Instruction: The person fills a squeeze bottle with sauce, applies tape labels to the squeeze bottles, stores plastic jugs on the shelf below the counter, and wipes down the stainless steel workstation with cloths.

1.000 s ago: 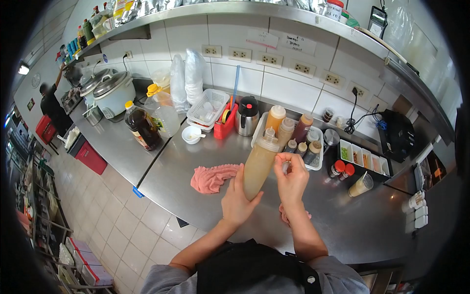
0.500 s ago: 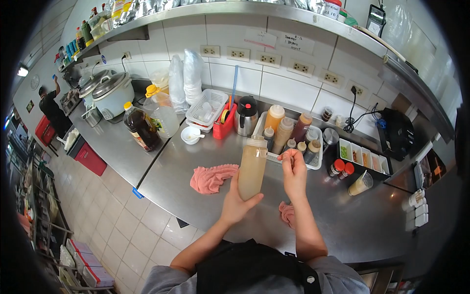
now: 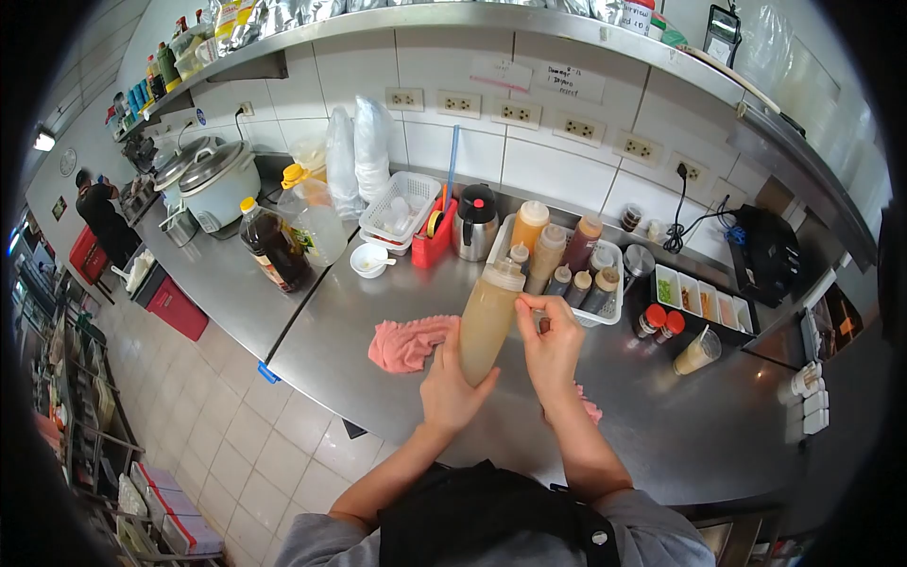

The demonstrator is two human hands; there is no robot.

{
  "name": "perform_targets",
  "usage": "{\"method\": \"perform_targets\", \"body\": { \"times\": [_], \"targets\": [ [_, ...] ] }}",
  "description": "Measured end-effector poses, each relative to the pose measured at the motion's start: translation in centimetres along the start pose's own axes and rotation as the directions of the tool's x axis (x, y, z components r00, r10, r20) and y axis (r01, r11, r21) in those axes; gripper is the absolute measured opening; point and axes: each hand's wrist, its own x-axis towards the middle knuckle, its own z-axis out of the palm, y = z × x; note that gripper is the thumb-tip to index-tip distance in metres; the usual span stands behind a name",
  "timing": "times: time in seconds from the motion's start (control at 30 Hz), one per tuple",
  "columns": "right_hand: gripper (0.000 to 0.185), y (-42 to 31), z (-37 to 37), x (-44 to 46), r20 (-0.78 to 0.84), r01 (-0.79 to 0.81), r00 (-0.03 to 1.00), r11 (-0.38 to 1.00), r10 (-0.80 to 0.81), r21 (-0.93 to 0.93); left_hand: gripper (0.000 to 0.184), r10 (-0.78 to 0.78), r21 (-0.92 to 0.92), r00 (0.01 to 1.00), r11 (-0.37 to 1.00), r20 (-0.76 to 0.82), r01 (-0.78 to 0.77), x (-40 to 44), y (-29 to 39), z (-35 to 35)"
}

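My left hand is wrapped round the lower part of a squeeze bottle. The bottle is clear, filled with a pale cloudy liquid, and leans a little to the right above the counter. Close against the bottle's upper right side is my right hand, its thumb and forefinger pinched together. Whatever sits in that pinch is too small to make out. A pink cloth lies crumpled left of the bottle. Part of a second pink cloth shows from behind my right wrist.
Behind the bottle, a white basket holds several sauce bottles. A steel thermos, red holder and white bowl stand to its left. Red-capped shakers, a cup and a topping tray are right. Another person stands far left.
My right hand has moved left and down, up to the bottle's side. The bottle has tipped slightly to the right. The far person's raised arm has come down.
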Motion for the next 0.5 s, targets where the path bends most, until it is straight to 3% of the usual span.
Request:
{"method": "perform_targets", "body": {
  "times": [0.1,0.27,0.5],
  "targets": [
    [0.012,-0.6,-0.1,0.3,0.028,-0.079,0.996,0.996,0.081,-0.050,0.100,0.013,0.058,1.000,0.998,-0.008,-0.013,-0.1,0.2,-0.2],
    [0.011,1.6,0.8,0.1,0.092,-0.024,0.995,1.000,0.023,0.003,0.101,0.023,0.033,1.000,0.999,-0.005,-0.022,-0.2,0.0,0.1],
    [0.010,2.1,0.7,-0.1,0.187,-0.104,0.979,0.989,0.083,0.107,0.103,-0.051,-0.195,0.987,0.977,0.149,0.080,-0.2,-0.4,-0.2]
  ]
}}
